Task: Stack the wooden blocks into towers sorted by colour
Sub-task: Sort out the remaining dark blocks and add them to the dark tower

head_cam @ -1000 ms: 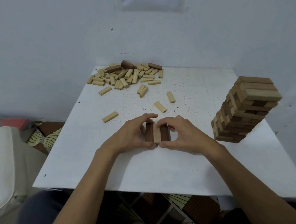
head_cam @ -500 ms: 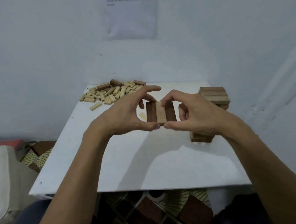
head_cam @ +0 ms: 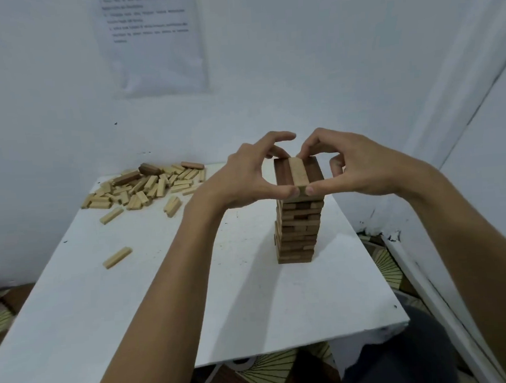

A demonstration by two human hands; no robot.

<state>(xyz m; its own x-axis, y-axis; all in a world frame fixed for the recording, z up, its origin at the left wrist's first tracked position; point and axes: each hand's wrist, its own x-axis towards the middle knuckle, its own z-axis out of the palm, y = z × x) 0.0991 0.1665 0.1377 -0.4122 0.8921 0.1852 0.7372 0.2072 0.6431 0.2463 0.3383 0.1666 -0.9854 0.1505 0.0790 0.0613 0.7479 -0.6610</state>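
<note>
A tall tower [head_cam: 298, 230] of brown wooden blocks stands on the right half of the white table [head_cam: 193, 298]. At its top is a row of three blocks [head_cam: 298, 173], two dark with a pale one in the middle. My left hand [head_cam: 245, 177] pinches the row from the left and my right hand [head_cam: 354, 167] from the right, thumbs meeting at its near end. Whether the row rests on the tower or hovers just above it I cannot tell. A pile of mostly pale blocks [head_cam: 144, 186] lies at the table's far left corner.
Loose pale blocks lie apart from the pile: one [head_cam: 117, 257] at mid left, one [head_cam: 111, 215] further back, a pair [head_cam: 172, 206] near the pile. A paper sheet [head_cam: 150, 40] hangs on the back wall. The right wall stands close to the table's edge.
Both hands lifted the row of three blocks off the table's middle and carried it up and right to the top of the tower. The view tilted upward.
</note>
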